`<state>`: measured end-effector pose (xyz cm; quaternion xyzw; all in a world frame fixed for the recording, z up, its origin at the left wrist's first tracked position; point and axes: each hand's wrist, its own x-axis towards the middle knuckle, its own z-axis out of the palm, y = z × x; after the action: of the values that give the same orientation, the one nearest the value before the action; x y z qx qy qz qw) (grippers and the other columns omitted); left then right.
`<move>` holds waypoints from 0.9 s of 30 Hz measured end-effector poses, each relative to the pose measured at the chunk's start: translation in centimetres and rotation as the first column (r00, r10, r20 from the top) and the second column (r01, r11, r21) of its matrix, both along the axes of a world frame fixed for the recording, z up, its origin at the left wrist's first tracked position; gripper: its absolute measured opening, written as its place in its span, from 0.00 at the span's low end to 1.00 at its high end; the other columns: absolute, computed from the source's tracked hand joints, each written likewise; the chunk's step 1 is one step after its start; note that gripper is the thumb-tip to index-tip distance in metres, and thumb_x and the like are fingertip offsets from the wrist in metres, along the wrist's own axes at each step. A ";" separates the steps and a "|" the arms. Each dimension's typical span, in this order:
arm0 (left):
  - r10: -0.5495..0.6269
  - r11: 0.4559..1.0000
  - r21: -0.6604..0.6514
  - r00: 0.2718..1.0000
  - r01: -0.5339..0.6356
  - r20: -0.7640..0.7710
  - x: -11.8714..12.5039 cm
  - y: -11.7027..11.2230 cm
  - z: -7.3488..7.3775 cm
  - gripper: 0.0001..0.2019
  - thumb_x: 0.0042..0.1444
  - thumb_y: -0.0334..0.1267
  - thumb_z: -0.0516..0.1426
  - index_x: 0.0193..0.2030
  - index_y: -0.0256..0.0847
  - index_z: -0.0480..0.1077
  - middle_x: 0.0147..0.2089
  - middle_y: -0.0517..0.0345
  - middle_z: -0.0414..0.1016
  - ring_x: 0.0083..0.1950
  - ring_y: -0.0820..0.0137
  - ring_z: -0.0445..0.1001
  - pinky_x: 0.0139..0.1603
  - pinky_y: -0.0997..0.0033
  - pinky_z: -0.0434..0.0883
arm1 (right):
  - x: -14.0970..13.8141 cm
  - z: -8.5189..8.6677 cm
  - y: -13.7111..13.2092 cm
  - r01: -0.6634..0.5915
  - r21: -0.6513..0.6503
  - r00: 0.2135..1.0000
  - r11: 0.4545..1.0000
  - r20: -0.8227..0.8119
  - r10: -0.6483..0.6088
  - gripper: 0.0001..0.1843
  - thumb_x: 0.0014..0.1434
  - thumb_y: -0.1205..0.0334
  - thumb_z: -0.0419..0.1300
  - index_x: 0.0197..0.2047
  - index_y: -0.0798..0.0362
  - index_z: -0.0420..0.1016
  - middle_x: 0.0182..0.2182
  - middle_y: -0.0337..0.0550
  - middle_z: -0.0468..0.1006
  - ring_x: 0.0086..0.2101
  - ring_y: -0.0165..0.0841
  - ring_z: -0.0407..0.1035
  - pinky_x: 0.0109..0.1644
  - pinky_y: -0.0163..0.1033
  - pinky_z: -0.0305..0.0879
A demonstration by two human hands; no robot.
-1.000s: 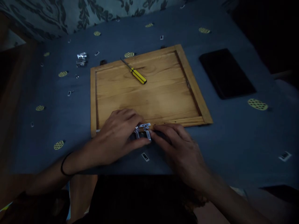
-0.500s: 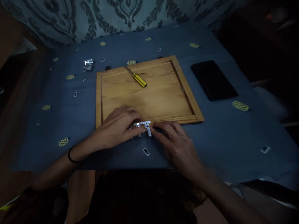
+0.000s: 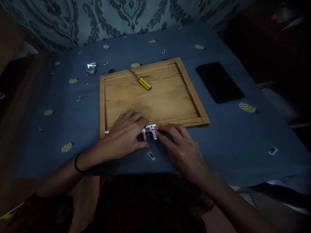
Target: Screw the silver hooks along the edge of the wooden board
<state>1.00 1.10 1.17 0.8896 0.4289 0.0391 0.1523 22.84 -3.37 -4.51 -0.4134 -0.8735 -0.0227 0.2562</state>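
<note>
A wooden panel (image 3: 155, 97) with a raised frame lies flat on a blue cloth. At its near edge sits a small metal hinge (image 3: 150, 130). My left hand (image 3: 125, 136) has its fingers curled over the hinge's left part and grips it. Just right of the hinge, the fingertips of my right hand (image 3: 181, 145) rest by the panel's near edge and touch the hinge. A yellow-handled screwdriver (image 3: 141, 80) lies on the far part of the panel, away from both hands.
A black phone (image 3: 219, 82) lies to the right of the panel. More metal hinges (image 3: 91, 68) sit at the far left on the cloth. Small tags and screws are scattered about. The table's near edge runs just below my wrists.
The view has shifted slightly. My left hand has curled further over the hinge, and my right fingers have stayed beside it. The panel and screwdriver have not moved.
</note>
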 end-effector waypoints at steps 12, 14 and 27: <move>-0.011 1.000 0.003 1.000 0.011 -0.015 0.1 0.1 0.0 0.20 0.54 0.46 0.73 0.45 0.39 0.72 0.48 0.53 0.75 0.55 0.54 0.72 0.54 0.54 0.72 | 0.1 0.0 0.0 -0.013 -0.015 1.000 1.000 0.005 0.013 0.22 0.63 0.80 0.52 0.54 0.56 0.78 0.47 0.51 0.81 0.48 0.41 0.66 0.46 0.43 0.75; -0.026 1.000 -0.007 1.000 0.026 -0.008 0.0 0.2 0.0 0.21 0.54 0.47 0.73 0.46 0.39 0.72 0.49 0.52 0.75 0.55 0.54 0.72 0.55 0.54 0.72 | 0.1 0.0 -0.1 -0.004 -0.030 1.000 1.000 0.010 0.005 0.22 0.63 0.79 0.52 0.54 0.55 0.79 0.47 0.50 0.81 0.48 0.41 0.66 0.46 0.43 0.76; 0.205 0.975 -0.138 0.941 -0.173 0.269 -6.2 2.3 1.7 0.08 0.66 0.42 0.64 0.48 0.43 0.77 0.47 0.58 0.81 0.48 0.66 0.79 0.52 0.66 0.74 | 1.3 -1.9 0.7 -0.016 0.111 0.997 0.994 0.078 0.007 0.26 0.61 0.79 0.51 0.54 0.49 0.80 0.47 0.48 0.83 0.47 0.40 0.72 0.46 0.43 0.78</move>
<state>-5.17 3.37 2.88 0.8196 0.4878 0.1558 0.2569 24.16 -2.68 -6.45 -0.3922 -0.8825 -0.0861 0.2450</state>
